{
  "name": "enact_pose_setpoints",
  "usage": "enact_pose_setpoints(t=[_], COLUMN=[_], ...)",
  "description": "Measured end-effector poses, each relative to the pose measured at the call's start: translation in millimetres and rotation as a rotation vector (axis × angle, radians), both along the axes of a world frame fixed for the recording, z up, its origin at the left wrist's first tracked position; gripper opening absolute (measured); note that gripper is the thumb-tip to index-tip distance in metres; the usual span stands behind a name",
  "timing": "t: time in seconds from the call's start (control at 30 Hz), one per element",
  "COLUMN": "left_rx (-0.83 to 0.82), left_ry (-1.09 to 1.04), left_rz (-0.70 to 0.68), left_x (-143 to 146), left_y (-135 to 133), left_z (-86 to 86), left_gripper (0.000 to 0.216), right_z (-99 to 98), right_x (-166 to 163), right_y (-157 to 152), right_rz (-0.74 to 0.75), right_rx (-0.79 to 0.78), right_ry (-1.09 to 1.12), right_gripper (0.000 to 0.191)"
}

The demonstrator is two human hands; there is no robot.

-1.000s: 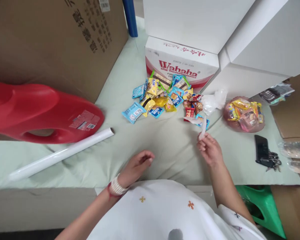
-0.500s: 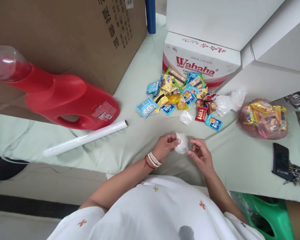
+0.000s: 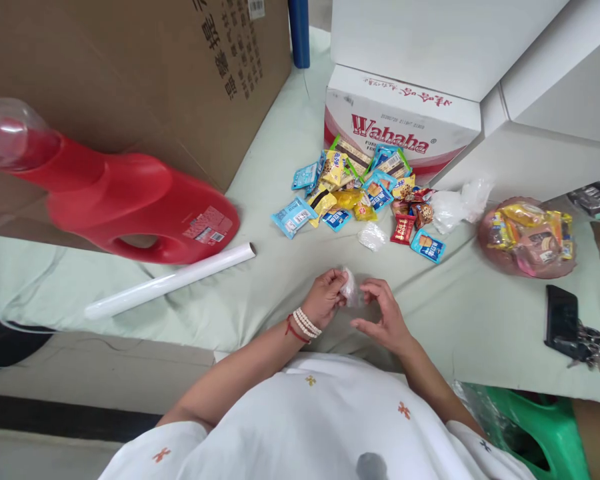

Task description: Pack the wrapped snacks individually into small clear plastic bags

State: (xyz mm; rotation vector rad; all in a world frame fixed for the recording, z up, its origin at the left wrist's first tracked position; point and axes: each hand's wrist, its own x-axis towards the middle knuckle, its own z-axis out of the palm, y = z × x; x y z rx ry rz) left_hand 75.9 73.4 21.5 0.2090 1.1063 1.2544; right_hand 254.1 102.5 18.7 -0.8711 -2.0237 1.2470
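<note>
My left hand (image 3: 325, 298) and my right hand (image 3: 383, 319) meet just above the pale green cloth (image 3: 280, 293) near its front edge. Between them is a small crumpled clear plastic bag (image 3: 351, 288). The left fingers pinch its left side; the right fingers curl against its right side. A bead bracelet and a red string circle my left wrist. Beyond my hands lies a heap of small snack packets (image 3: 355, 190), and a second crumpled clear bag (image 3: 372, 235) rests at its near edge.
A red detergent jug (image 3: 110, 200) lies on its side at the left, with a white roll (image 3: 170, 280) in front of it. Cardboard boxes and a Wahaha carton (image 3: 400, 127) stand behind. At right are a filled bag of snacks (image 3: 527, 235), a phone with keys (image 3: 563, 321) and a green stool (image 3: 535, 420).
My right hand brought the clear bag from near the snack heap toward me, and my left hand rose to take hold of it. Both hands now work the bag closer together.
</note>
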Motion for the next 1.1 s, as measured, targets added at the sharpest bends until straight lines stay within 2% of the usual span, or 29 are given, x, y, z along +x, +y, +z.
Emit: enact_pose_setpoints(t=[0.1,0.2,0.33,0.4,0.5,0.6,0.7,0.8,0.93,1.0,1.1], left_rx=[-0.010,0.041,0.188,0.218,0.231,0.222,0.178,0.120,0.102,0.088,0.062], left_ry=[-0.013,0.005,0.262,0.325,0.233,0.154,0.153,0.167,0.208,0.263,0.426], left_rz=[0.001,-0.034,-0.169,-0.214,-0.254,-0.300,-0.259,-0.105,0.050,0.057,-0.039], left_x=[-1.1,-1.5,-3.7,-8.7,-20.2,-29.4,-32.4,-34.3,-49.4,-62.8,-81.9], left_y=[-1.2,-5.1,-8.1,-8.0,-10.2,-17.0,-22.8,-22.7,-17.7,-15.9,-15.1], left_z=[-1.9,-1.3,0.2,0.1,-2.0,-6.7,-11.8,-12.2,-3.4,0.8,1.8], left_gripper=[0.059,0.061,0.057,0.049,0.042,0.042,0.044,0.048,0.051,0.050,0.044], right_z=[1.3,3.0,7.5,10.7,16.6,22.8,27.4,30.2,31.1,29.8,25.8], right_x=[0.5,-2.0,-4.9,-2.4,10.0,26.9,37.7,41.2,50.6,59.1,68.3], right_y=[0.4,1.4,4.9,10.9,25.7,40.8,49.0,51.5,57.3,61.8,65.4], right_rz=[-0.031,-0.086,-0.076,-0.139,-0.307,-0.444,-0.548,-0.575,-0.666,-0.716,-0.709], right_rx=[0.064,-0.054,-0.335,-0.437,-0.619,-0.764,-0.760,-0.734,-0.633,-0.595,-0.602], right_ry=[-0.065,-0.051,0.023,0.139,0.337,0.401,0.442,0.481,0.507,0.448,0.321], right_gripper=[0.010,0.015,0.022,0.024,0.025,0.027,0.029,0.033,0.038,0.038,0.038])
